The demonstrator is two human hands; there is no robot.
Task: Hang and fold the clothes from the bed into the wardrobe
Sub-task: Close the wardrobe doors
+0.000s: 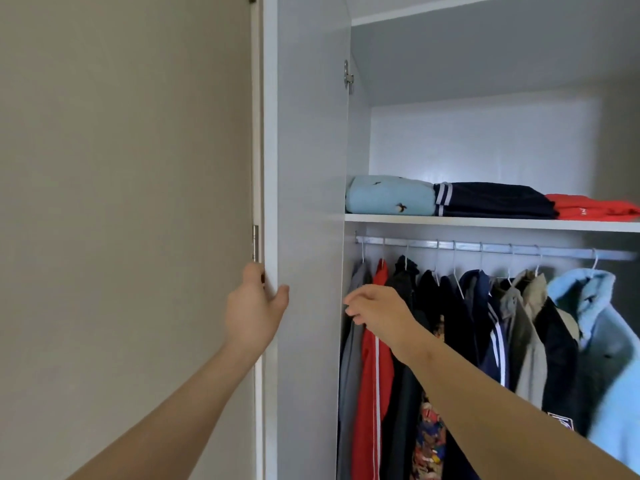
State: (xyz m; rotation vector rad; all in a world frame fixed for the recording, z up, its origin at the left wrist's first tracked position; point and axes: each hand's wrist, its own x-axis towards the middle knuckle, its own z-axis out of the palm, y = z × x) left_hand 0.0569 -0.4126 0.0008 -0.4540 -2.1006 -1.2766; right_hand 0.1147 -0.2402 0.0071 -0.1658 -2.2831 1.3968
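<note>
Light-blue, navy and red folded clothes (491, 200) sit on the shelf (485, 224) and hanging clothes (519, 327) fill the rail (495, 247), so the task looks nearly done, with the left hand (254, 310) gripping the door (308, 150) edge and the right hand (377, 308) beside the grey jacket (349, 375), fingers bent, hold unclear

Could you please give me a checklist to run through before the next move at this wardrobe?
1. Left hand grips the edge of the door: ok.
2. Right hand clear of the opening, should the door swing shut: not ok, it is at the grey jacket.
3. Right hand holding anything: cannot tell.
4. Hangers hooked on the rail: ok.
5. Folded clothes lying fully on the shelf: ok.
</note>
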